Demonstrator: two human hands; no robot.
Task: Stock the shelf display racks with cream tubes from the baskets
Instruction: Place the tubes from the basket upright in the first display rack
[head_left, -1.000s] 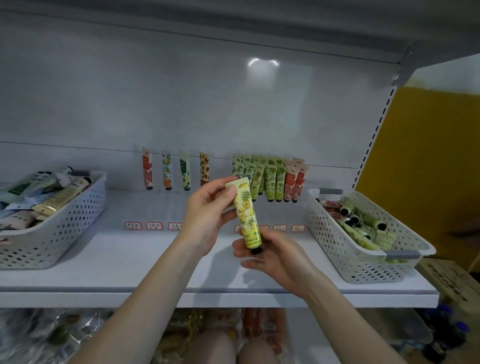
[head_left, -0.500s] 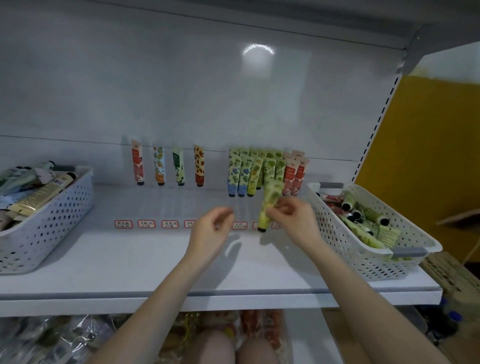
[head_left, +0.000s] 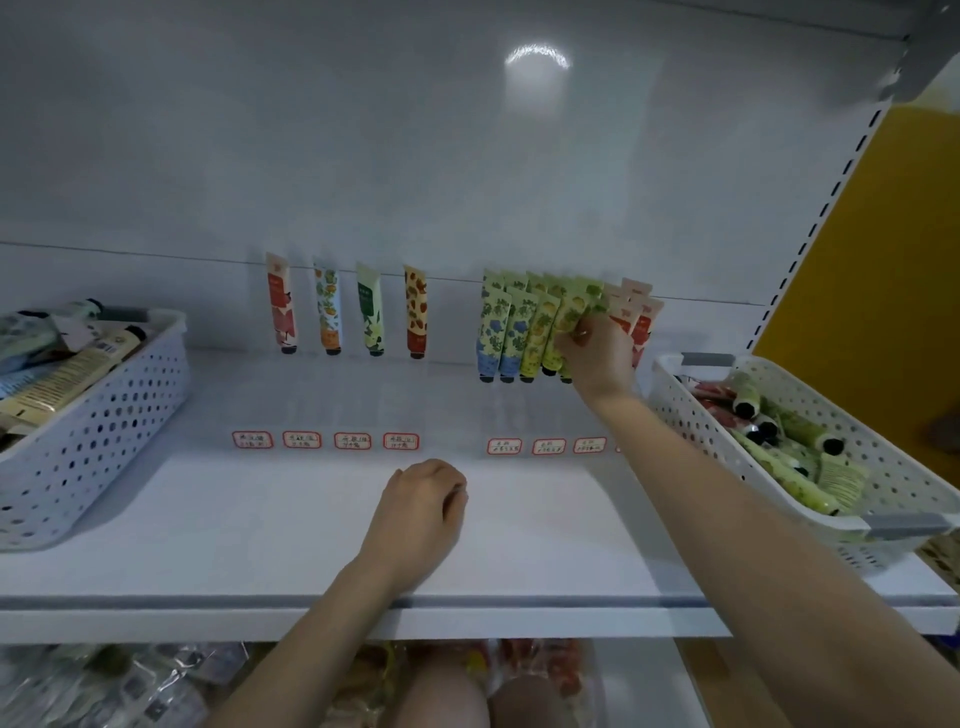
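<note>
Right hand (head_left: 600, 358) around green tube (head_left: 570, 307), left hand (head_left: 421, 514) well apart

White shelf board (head_left: 234, 530) runs under the left hand (head_left: 421, 512), plain white back panel (head_left: 363, 156) behind it, light glare (head_left: 537, 54) up top. Yellow wall (head_left: 883, 249) sits right of the right hand (head_left: 597, 356), past a slotted upright (head_left: 815, 228).

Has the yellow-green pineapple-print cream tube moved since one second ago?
Yes. The yellow-green tube went back and right, from above the white shelf's front to the crowded tube row, gripped by the right hand.
</note>
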